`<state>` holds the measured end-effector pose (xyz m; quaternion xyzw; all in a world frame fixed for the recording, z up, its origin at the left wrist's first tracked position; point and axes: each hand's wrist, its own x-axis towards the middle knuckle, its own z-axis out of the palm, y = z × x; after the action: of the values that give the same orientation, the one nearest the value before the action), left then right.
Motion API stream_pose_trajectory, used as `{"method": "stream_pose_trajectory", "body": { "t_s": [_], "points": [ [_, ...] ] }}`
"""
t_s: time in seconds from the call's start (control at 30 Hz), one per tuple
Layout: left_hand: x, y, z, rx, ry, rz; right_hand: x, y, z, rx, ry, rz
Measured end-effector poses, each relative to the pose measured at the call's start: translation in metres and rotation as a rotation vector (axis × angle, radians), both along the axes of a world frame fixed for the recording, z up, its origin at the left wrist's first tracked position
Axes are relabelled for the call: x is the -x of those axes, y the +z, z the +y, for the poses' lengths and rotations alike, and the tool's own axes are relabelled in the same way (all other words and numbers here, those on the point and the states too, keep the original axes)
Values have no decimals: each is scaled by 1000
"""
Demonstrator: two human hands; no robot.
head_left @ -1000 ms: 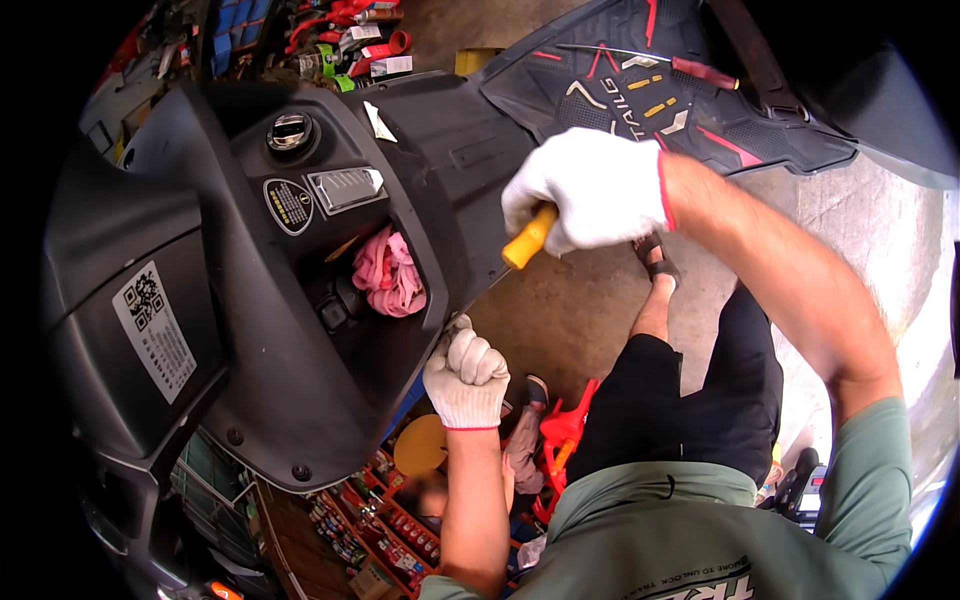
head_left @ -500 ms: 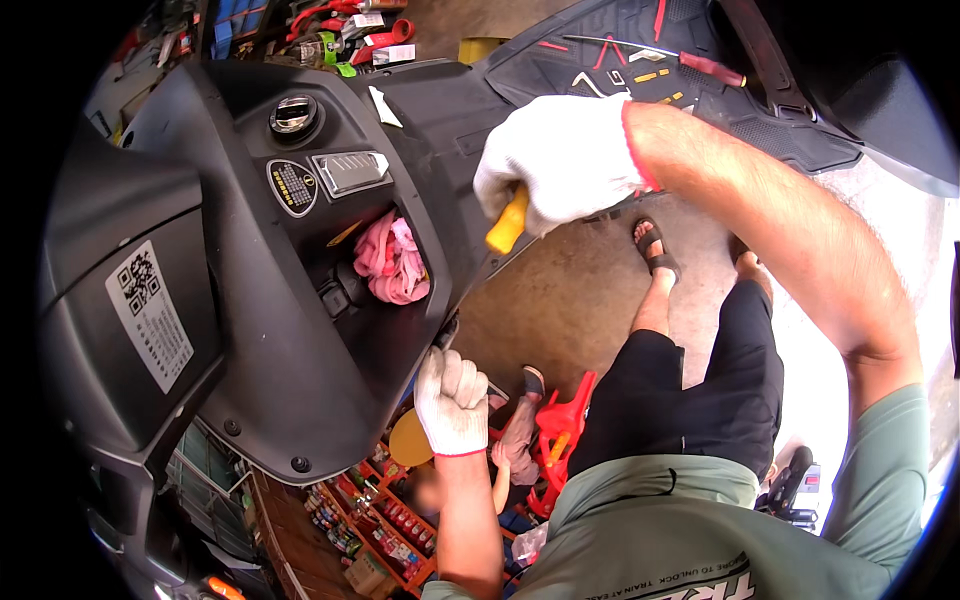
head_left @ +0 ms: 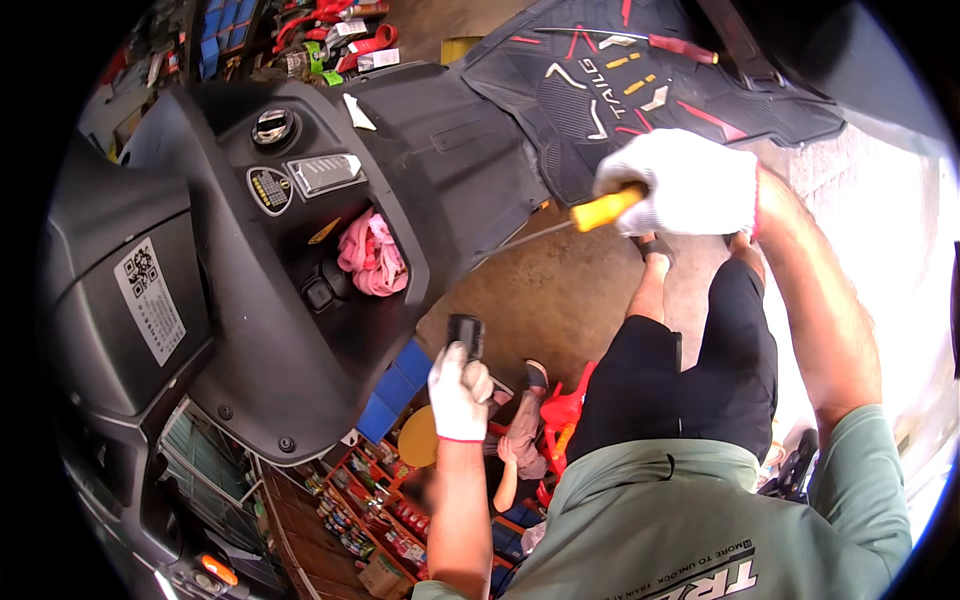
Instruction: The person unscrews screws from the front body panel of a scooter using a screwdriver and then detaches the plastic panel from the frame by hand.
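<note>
In my gloved right hand is a screwdriver with a yellow handle; its thin shaft points left toward the edge of a black scooter's body. My left hand, also in a white glove, pinches a small black rectangular piece that looks like plastic. It is held just off the lower edge of the scooter's inner front panel. An open pocket in that panel holds a crumpled pink cloth. Above the pocket are a round knob and a ribbed metal plate.
A red-handled screwdriver lies on the black floor mat of the scooter. Below left, another person is beside a red plastic object and shelves of small goods. Blue bins stand near the panel's lower edge.
My left hand has come away from the panel edge with the black piece now showing in its fingers. My right hand has moved right, and the screwdriver's shaft has come into sight.
</note>
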<state>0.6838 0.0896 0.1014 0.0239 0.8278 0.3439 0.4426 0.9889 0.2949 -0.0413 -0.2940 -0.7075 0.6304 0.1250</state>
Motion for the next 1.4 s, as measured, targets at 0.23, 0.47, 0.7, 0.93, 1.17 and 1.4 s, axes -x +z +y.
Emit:
{"method": "stream_pose_trajectory", "body": {
  "t_s": [0.23, 0.47, 0.7, 0.93, 1.17, 1.4],
  "points": [
    [-70, -52, -20, 216, -357, -184, -43, -39, -127, 839, -418, 243],
    [-107, -76, -21, 276, -511, -269, -29, -94, -229, 519, -668, -285],
    [-96, -78, -38, 226, -495, -232, -15, -140, -151, -29, -934, -513],
    [-73, -80, -59, 149, -340, -202, 15, -190, -18, -389, -731, -587],
    [-61, -86, -79, 71, -231, -198, 20, -217, 52, -529, -780, -894],
    [-58, -89, -73, 12, -99, -242, 3, -228, 84, -534, -600, -974]
  ]
}}
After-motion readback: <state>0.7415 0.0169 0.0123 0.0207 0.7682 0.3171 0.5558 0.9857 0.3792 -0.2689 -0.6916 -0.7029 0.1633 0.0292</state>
